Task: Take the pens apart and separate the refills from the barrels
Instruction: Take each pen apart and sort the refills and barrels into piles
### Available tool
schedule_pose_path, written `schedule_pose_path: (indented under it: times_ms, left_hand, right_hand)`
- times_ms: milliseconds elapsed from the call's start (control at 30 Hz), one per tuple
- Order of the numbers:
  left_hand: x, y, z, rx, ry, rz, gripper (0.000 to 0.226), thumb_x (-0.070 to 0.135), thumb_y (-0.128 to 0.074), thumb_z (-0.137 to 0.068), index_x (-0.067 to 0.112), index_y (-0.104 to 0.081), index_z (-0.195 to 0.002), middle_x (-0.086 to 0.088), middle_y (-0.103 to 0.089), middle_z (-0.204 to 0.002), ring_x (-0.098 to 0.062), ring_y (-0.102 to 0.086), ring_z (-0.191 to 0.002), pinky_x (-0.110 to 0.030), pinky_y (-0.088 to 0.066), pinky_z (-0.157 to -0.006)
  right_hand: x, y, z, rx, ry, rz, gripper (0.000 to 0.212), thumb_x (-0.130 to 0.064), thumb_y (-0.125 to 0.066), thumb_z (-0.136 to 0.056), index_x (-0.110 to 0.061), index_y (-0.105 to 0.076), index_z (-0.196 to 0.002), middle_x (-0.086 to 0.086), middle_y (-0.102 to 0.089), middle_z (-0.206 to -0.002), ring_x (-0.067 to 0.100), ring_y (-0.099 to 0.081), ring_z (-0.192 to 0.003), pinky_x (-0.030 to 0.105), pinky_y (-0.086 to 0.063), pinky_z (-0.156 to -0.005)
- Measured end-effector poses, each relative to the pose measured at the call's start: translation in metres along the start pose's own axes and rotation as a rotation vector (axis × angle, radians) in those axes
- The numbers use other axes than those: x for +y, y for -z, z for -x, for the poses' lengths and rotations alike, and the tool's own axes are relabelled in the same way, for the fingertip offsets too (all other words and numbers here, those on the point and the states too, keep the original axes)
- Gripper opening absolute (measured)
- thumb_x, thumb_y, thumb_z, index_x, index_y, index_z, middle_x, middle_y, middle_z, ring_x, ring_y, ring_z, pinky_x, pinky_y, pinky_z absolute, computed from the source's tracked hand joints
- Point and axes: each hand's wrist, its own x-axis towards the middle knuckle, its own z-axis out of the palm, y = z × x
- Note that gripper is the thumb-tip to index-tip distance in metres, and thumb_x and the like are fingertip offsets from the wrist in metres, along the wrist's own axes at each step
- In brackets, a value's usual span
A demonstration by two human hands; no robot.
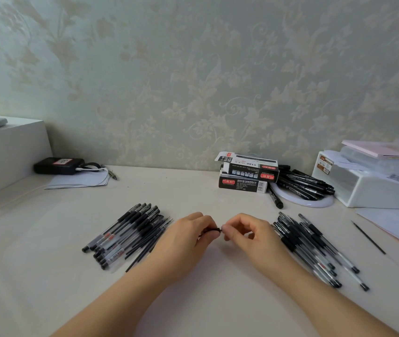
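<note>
At the centre of the frame, low over the pale table, the two hands met around a single pen. The left hand had its fingers curled round the dark part of the pen, most of which was hidden inside the grip. The right hand pinched the pen's end between thumb and fingertips, just beside the left hand's fingers; whether that end was a tip or a cap could not be told.

To the left of the hands lay a heap of barrels, clear with black grips, and touching its right edge a bundle of thin black refills. To the right of the hands lay a pile of whole pens, slanting toward the lower right. Farther right, one loose refill lay alone beside a sheet of paper.

At the upper right of the table stood two stacked pen boxes, with more dark pens heaped behind them next to a white plastic bin. At the upper left, a black device rested on folded paper.
</note>
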Motion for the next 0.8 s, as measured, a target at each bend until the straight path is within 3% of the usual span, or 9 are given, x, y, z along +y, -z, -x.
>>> schedule_pose_path:
  times_ms: [133,233,333,467,567,667,733,800]
  left_hand:
    - [-0.0008,0.0,0.0001,-0.01,0.008,0.007,0.017,0.035,-0.051,-0.097,0.025,-0.064,-0.1,0.01,-0.058,-0.091,-0.008,-0.053,-0.078,-0.032,-0.046,-0.073]
    - [-0.0008,-0.0001,-0.0005,-0.005,0.006,0.011,0.016,0.034,-0.051,-0.097,0.025,-0.064,-0.099,0.011,-0.057,-0.09,-0.006,-0.052,-0.077,-0.032,-0.047,-0.074]
    - [-0.0005,-0.0002,-0.0006,-0.001,0.0,0.015,0.016,0.035,-0.051,-0.097,0.026,-0.065,-0.1,0.011,-0.058,-0.091,-0.006,-0.053,-0.077,-0.031,-0.046,-0.075]
    - [-0.0013,-0.0006,-0.0007,-0.004,-0.001,0.019,0.016,0.034,-0.051,-0.097,0.026,-0.064,-0.099,0.011,-0.058,-0.09,-0.006,-0.053,-0.078,-0.032,-0.046,-0.075]
    - [-0.0027,-0.0012,-0.001,0.0,0.0,0.016,0.016,0.034,-0.051,-0.096,0.025,-0.064,-0.098,0.011,-0.057,-0.088,-0.006,-0.052,-0.075,-0.031,-0.046,-0.073]
    - [-0.0036,-0.0019,-0.0006,0.013,-0.007,0.023,0.015,0.034,-0.052,-0.096,0.026,-0.064,-0.097,0.012,-0.057,-0.085,-0.003,-0.05,-0.071,-0.026,-0.044,-0.07]
    - [-0.0032,-0.0021,-0.0003,0.013,-0.015,0.025,0.014,0.034,-0.053,-0.096,0.026,-0.065,-0.097,0.012,-0.057,-0.086,-0.003,-0.05,-0.072,-0.024,-0.043,-0.069]
    - [-0.0029,-0.0021,-0.0007,0.007,-0.017,0.024,0.014,0.034,-0.053,-0.096,0.026,-0.065,-0.097,0.011,-0.058,-0.086,-0.004,-0.05,-0.072,-0.025,-0.043,-0.069]
  right_hand:
    - [0.0009,-0.0001,0.0002,-0.013,0.009,-0.017,0.014,-0.018,-0.073,-0.085,-0.032,-0.071,-0.089,-0.023,-0.068,-0.084,-0.001,-0.05,-0.06,0.008,-0.04,-0.059]
    - [0.0012,-0.0017,-0.0005,0.02,-0.013,-0.027,0.013,-0.029,-0.074,-0.084,-0.035,-0.069,-0.094,-0.02,-0.069,-0.091,0.008,-0.056,-0.07,0.009,-0.043,-0.065]
    - [0.0024,-0.0014,-0.0021,0.029,-0.032,-0.013,0.01,-0.037,-0.068,-0.088,-0.029,-0.071,-0.082,-0.014,-0.071,-0.08,0.003,-0.056,-0.067,0.012,-0.042,-0.062]
    - [0.0035,0.0002,-0.0023,0.003,-0.034,-0.041,0.007,-0.026,-0.071,-0.087,-0.029,-0.072,-0.081,-0.011,-0.071,-0.081,0.012,-0.055,-0.066,0.016,-0.042,-0.059]
    - [0.0031,0.0003,-0.002,-0.01,-0.026,-0.064,0.013,-0.019,-0.074,-0.085,-0.032,-0.072,-0.088,-0.018,-0.069,-0.084,0.005,-0.053,-0.065,0.011,-0.042,-0.059]
    - [0.0028,-0.0012,-0.0022,0.006,-0.048,-0.09,0.013,-0.029,-0.074,-0.084,-0.033,-0.07,-0.096,-0.017,-0.07,-0.091,0.012,-0.06,-0.074,0.013,-0.047,-0.067]
    - [0.0022,-0.0016,-0.0022,0.018,-0.055,-0.073,0.008,-0.037,-0.069,-0.087,-0.029,-0.071,-0.089,-0.013,-0.072,-0.084,0.01,-0.063,-0.076,0.017,-0.046,-0.069]
    - [0.0016,-0.0014,-0.0016,0.005,-0.051,-0.052,0.016,-0.038,-0.065,-0.09,-0.025,-0.071,-0.082,-0.008,-0.072,-0.075,0.005,-0.064,-0.071,0.019,-0.046,-0.069]
